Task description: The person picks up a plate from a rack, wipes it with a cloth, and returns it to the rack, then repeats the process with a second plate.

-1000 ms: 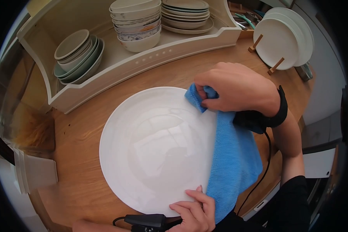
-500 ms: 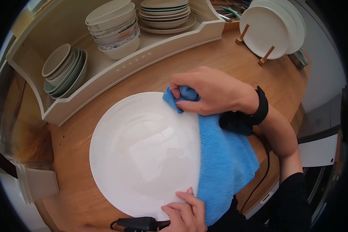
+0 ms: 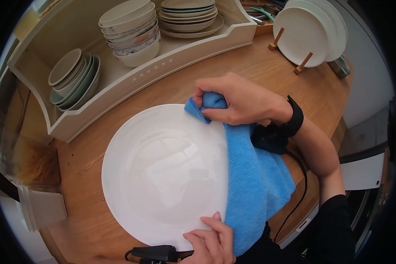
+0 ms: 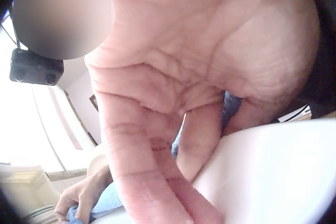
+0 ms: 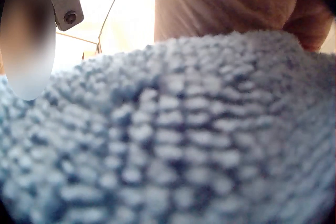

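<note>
A large white plate [image 3: 163, 176] lies flat on the wooden worktop [image 3: 259, 70], in front of a cream rack [image 3: 163, 70] of stacked bowls [image 3: 130, 31]. The right hand [image 3: 237, 103] bunches a blue cloth [image 3: 255, 185] in curled fingers at the plate's far rim; the rest of the cloth drapes over the plate's right side. The left hand [image 3: 211, 242] rests on the near rim, fingers bent over the edge and steadying it. The plate looks glazed, stiff and breakable, probably slick where wet, so the rim seems the safest place to take hold. The cloth is soft and limp, and gathers easily into a wad.
</note>
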The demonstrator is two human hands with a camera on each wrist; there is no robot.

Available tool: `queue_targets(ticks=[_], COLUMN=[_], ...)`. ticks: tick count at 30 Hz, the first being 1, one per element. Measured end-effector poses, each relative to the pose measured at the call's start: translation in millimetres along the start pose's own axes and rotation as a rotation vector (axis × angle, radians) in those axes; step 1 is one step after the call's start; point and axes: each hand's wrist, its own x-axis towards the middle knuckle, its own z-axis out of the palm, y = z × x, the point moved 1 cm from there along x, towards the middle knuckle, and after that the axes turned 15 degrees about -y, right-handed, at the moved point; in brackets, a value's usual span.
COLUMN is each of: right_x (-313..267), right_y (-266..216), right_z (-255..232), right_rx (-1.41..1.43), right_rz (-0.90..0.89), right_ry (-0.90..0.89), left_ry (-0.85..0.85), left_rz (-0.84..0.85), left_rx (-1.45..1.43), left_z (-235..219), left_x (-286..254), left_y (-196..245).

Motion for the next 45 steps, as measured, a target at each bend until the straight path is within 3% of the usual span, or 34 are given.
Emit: queue_targets(ticks=[5, 8, 10, 17, 20, 25, 29, 33, 36, 38, 40, 45], right_x=[-1.9, -6.1, -9.7, -23.6, -25.8, -25.8, -26.6, -24.7, -22.0, -19.1, -17.7, -19.9], right_y=[-7.4, -21.6, -33.9, -51.4, -59.5, -70.4, -69.3, -64.2, -59.4, -58.8, -57.9, -56.9], right_z=[-1.5, -5.7, -8.4, 9.2, 15.4, 26.1, 26.8, 30.0, 29.4, 25.1, 17.9, 18.1], right_rx=[-0.05, -0.054, -0.28, -0.532, -0.488, -0.417, -0.393, -0.396, -0.387, -0.359, -0.301, -0.257], right_rz=[0.04, 0.164, 0.316, 0.153, 0.106, -0.014, -0.028, 0.049, 0.066, 0.065, 0.156, 0.118], right_ry=[0.005, -0.026, -0.104, -0.109, -0.174, -0.241, -0.236, -0.193, -0.159, -0.159, -0.259, -0.307], left_ry=[-0.001, 0.004, 0.006, -0.004, 0.043, -0.018, 0.017, -0.018, 0.01, -0.021, -0.025, -0.032], left_rz=[0.028, 0.021, 0.019, 0.039, -0.037, 0.037, -0.038, 0.029, -0.05, 0.019, 0.016, 0.017], left_rx=[-0.03, 0.002, -0.002, -0.035, -0.001, -0.026, 0.003, 0.006, 0.027, 0.015, 0.013, 0.007], left_z=[-0.8, 0.3, -0.3, -2.5, 8.8, -2.5, 6.3, -0.8, 3.5, -1.9, -2.7, -3.6], left_x=[0.5, 1.3, 2.1, 3.4, 3.0, 4.1, 4.3, 4.5, 4.0, 3.2, 3.7, 3.8], left_y=[-2.1, 0.6, 0.1, -3.4, 12.1, -2.1, 12.2, 2.0, 8.8, 0.8, 0.8, 0.0])
